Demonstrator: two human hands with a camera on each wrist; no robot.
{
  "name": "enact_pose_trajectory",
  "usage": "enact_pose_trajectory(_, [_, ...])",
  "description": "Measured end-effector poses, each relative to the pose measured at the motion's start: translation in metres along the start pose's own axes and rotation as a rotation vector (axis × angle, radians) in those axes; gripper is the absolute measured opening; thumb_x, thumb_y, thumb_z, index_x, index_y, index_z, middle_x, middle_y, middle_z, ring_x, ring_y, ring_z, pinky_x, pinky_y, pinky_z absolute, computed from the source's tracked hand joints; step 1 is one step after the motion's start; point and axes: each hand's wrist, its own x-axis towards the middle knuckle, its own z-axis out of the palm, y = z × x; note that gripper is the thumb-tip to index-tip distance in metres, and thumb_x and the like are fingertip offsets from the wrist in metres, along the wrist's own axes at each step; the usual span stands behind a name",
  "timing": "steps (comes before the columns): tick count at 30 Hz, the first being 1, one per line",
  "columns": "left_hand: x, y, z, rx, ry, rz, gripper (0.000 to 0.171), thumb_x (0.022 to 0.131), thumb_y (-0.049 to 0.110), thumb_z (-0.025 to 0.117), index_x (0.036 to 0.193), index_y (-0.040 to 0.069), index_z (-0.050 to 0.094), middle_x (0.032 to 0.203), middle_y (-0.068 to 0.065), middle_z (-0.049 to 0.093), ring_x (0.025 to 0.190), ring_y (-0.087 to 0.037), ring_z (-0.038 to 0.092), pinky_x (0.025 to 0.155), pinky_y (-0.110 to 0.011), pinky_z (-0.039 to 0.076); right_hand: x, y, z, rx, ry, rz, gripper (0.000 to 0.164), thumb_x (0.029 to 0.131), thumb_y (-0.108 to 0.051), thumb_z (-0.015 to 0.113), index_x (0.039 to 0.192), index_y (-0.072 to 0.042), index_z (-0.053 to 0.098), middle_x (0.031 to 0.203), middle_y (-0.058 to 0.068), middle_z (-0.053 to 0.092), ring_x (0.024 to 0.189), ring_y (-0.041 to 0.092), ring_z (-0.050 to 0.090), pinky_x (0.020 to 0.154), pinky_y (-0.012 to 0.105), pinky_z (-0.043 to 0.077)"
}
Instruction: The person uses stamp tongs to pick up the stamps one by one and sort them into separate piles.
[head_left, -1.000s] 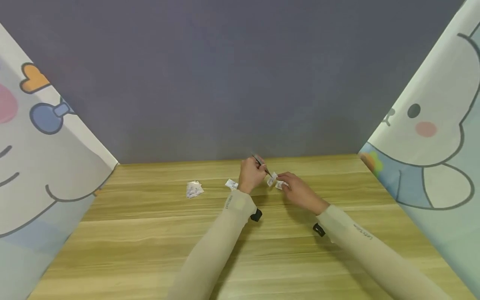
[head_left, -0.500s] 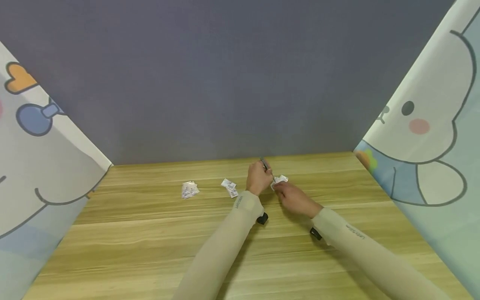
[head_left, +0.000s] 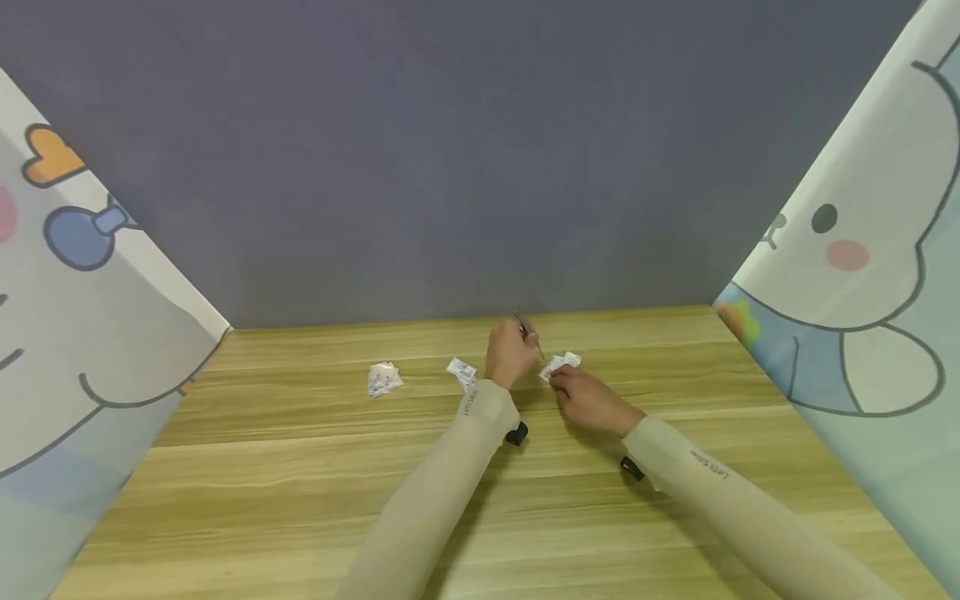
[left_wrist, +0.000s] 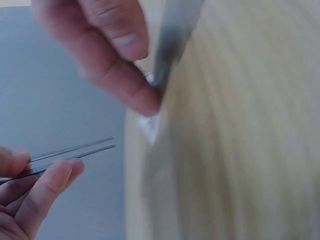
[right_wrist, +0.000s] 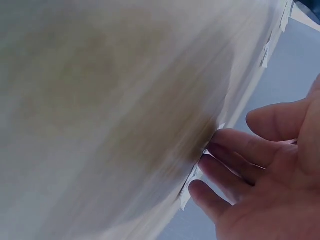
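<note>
My left hand [head_left: 510, 354] pinches slim metal tweezers [left_wrist: 72, 152] between thumb and fingers. In the left wrist view the tweezer tips stand apart with nothing between them. Several small white printed slips [head_left: 572, 358] lie overlapping on the table just right of the tweezers; paper or packets, I cannot tell. My right hand [head_left: 592, 400] rests its fingertips on the near edge of these slips. Its fingers are relaxed in the right wrist view, and the thumb stands off from them. Left of my left hand lie more white slips [head_left: 460, 367], partly hidden by the sleeve.
A further pile of white slips [head_left: 384, 379] lies on the left part of the wooden table [head_left: 300, 483]. A grey panel [head_left: 465, 167] rises along the table's back edge. Cartoon-printed side panels [head_left: 847, 333] flank both sides.
The slip that was at the tweezer tips a second ago now lies with the right-hand group. My left hand went right, then slightly back left. My right hand shifted to the group's near edge.
</note>
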Motion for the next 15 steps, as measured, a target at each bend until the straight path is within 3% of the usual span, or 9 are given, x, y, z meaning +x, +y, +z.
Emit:
enact_pose_trajectory(4, [-0.002, 0.002, -0.020, 0.014, 0.008, 0.005, 0.007, 0.094, 0.011, 0.058, 0.089, 0.009, 0.064, 0.075, -0.001, 0.062, 0.062, -0.011, 0.059, 0.054, -0.027, 0.046, 0.003, 0.001, 0.000, 0.012, 0.028, -0.015, 0.026, 0.093, -0.001, 0.048, 0.114, 0.012, 0.058, 0.115, 0.020, 0.055, 0.109, 0.036, 0.053, 0.093, 0.046, 0.042])
enact_pose_trajectory(8, [-0.005, 0.003, -0.042, 0.006, 0.014, 0.032, 0.009, 0.094, 0.011, 0.057, 0.088, 0.008, 0.063, 0.071, -0.002, 0.061, 0.055, -0.013, 0.056, 0.050, -0.027, 0.044, 0.005, 0.002, 0.001, 0.007, 0.035, -0.015, 0.023, 0.092, 0.000, 0.049, 0.109, 0.011, 0.059, 0.107, 0.016, 0.054, 0.101, 0.032, 0.053, 0.088, 0.044, 0.045])
enact_pose_trajectory(15, [-0.009, -0.010, -0.077, 0.009, 0.021, 0.070, 0.010, 0.095, 0.014, 0.056, 0.087, 0.009, 0.061, 0.072, 0.000, 0.061, 0.049, -0.015, 0.054, 0.043, -0.026, 0.041, 0.010, -0.006, -0.001, 0.034, 0.057, -0.048, 0.027, 0.095, -0.001, 0.046, 0.115, 0.012, 0.059, 0.121, 0.022, 0.052, 0.113, 0.038, 0.049, 0.095, 0.048, 0.041])
